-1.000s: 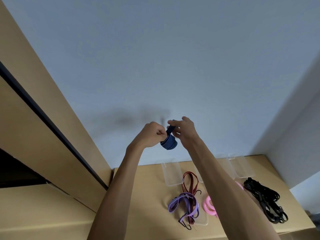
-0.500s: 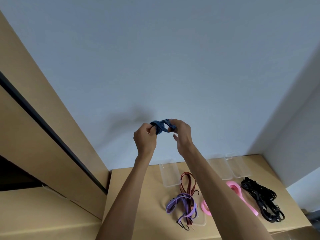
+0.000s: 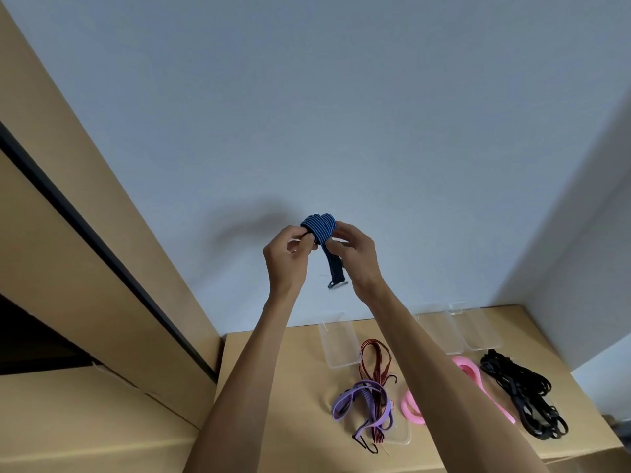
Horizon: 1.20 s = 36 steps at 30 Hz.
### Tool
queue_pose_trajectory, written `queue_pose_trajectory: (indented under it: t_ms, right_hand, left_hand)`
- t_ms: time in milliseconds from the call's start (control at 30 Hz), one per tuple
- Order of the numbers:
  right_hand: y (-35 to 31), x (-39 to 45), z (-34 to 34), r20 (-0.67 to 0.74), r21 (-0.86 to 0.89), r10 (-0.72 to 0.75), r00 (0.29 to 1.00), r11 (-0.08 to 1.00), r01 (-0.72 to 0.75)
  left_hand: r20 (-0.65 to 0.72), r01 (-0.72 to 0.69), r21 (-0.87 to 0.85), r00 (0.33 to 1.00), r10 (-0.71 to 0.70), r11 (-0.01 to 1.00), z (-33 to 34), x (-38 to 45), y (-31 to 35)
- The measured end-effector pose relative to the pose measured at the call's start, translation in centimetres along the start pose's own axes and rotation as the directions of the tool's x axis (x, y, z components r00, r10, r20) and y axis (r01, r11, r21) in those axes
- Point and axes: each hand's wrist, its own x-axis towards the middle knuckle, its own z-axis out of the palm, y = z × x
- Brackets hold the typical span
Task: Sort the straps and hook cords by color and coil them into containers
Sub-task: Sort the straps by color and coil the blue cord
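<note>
Head view: both hands are raised in front of the pale wall, the left hand [image 3: 286, 254] and right hand [image 3: 355, 254] each pinching with curled fingers a blue striped elastic hook cord [image 3: 319, 227], coiled at the top (its tail and metal hook hang down between the wrists). Below on the tan bench [image 3: 273, 370] lie a purple strap [image 3: 362, 401], a dark red cord [image 3: 374, 363], pink straps [image 3: 469, 370], black straps [image 3: 522, 394] and clear plastic containers [image 3: 336, 339].

Both forearms are bare up to the picture edge, without sleeves. The left hand [image 3: 286, 257] and right hand [image 3: 355, 254] wear no gloves.
</note>
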Motion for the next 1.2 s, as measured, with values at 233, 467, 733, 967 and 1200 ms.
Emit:
queue_pose_trajectory:
  t_ms: [233, 467, 733, 967, 1200]
  right_hand:
    - [-0.5, 0.4, -0.8, 0.145, -0.046, -0.039, 0.989, 0.998, 0.047]
    - [-1.4, 0.4, 0.1, 0.071, -0.161, -0.181, 0.981, 0.968, 0.191]
    - [-2.2, 0.7, -0.8, 0.231, -0.301, -0.134, 0.964, 0.932, 0.202]
    - [-2.7, 1.2, -1.7, 0.307, -0.563, -0.130, 0.943, 0.774, 0.290]
    - [-0.4, 0.4, -1.3, -0.037, -0.328, 0.180, 0.983, 0.927, -0.182]
  left_hand:
    - [-0.030, 0.027, -0.096, 0.999, -0.030, 0.995, -0.7, 0.7, 1.6]
    - [0.002, 0.322, -0.308, 0.941, -0.338, 0.895, -0.8, 1.1, 2.2]
    - [0.312, 0.556, -0.610, 0.824, -0.474, 0.564, -1.8, 1.0, 1.6]
    - [0.429, 0.639, -0.652, 0.754, -0.497, 0.408, -1.8, 0.5, 0.2]
    - [0.426, 0.601, -0.703, 0.784, -0.451, 0.379, -1.2, 0.8, 0.2]
